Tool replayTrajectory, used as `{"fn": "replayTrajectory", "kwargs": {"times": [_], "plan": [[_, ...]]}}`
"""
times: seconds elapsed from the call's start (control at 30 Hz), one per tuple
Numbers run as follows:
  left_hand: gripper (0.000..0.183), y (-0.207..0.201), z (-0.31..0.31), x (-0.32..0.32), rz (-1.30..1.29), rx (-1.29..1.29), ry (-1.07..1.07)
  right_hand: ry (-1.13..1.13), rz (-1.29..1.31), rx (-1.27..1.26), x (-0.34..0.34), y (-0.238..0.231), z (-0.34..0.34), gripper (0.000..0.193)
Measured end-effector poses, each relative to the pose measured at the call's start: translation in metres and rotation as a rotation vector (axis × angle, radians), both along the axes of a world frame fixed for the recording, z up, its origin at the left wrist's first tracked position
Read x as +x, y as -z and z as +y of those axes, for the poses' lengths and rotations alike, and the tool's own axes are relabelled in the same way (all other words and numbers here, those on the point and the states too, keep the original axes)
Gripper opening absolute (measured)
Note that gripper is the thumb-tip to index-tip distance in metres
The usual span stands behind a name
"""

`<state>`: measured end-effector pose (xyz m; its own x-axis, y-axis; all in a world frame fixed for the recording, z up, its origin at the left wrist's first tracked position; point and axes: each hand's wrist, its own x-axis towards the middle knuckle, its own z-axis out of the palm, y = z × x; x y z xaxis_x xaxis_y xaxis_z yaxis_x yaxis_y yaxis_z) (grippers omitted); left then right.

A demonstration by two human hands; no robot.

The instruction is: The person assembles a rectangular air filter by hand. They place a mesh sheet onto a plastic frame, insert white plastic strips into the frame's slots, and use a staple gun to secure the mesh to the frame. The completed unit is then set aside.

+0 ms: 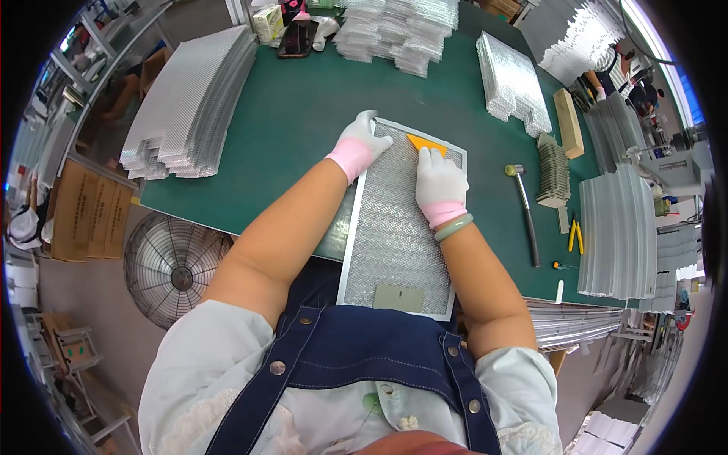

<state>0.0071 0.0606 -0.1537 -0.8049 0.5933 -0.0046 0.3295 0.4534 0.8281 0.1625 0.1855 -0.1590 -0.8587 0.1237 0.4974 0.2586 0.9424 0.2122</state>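
Note:
A rectangular mesh filter panel (396, 220) with a thin silvery frame lies in front of me. Its near end reaches over the table edge toward my apron. My left hand (359, 144), in a white glove with a pink cuff, grips the panel's far left corner, thumb over the mesh. In my right hand (441, 183), gloved alike, an orange flat scraper (426, 144) with a pointed corner is pinched against the mesh near the far end. Part of the scraper is hidden by the fingers. A grey-green plate (399, 298) sits at the panel's near end.
On the green table (318, 91) stand stacks of mesh sheets (193, 98) at left and clear-wrapped mesh (398, 30) at the back. To the right lie a hammer (525, 216), yellow-handled pliers (575, 236), a wooden block (569, 123) and metal strips (618, 235). A floor fan (180, 277) stands at left.

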Motion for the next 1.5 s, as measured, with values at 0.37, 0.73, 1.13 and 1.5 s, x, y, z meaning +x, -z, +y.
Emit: {"fn": "replayTrajectory", "kwargs": {"times": [0.37,0.73,1.13,1.5], "plan": [[0.071,-0.001,0.002,0.004,-0.026,-0.008,-0.001,0.250,-0.381,-0.208,-0.023,-0.014,-0.005,0.018],[0.071,0.004,0.001,-0.003,0.004,0.030,-0.012,0.330,-0.443,-0.315,-0.039,-0.019,-0.002,0.028],[0.072,-0.003,-0.001,-0.005,-0.066,0.028,0.013,0.203,-0.424,-0.257,-0.060,-0.027,-0.029,0.033],[0.056,-0.004,-0.022,0.014,-0.065,0.331,-0.036,0.346,-0.185,-0.350,0.148,-0.057,0.019,0.032]]}}
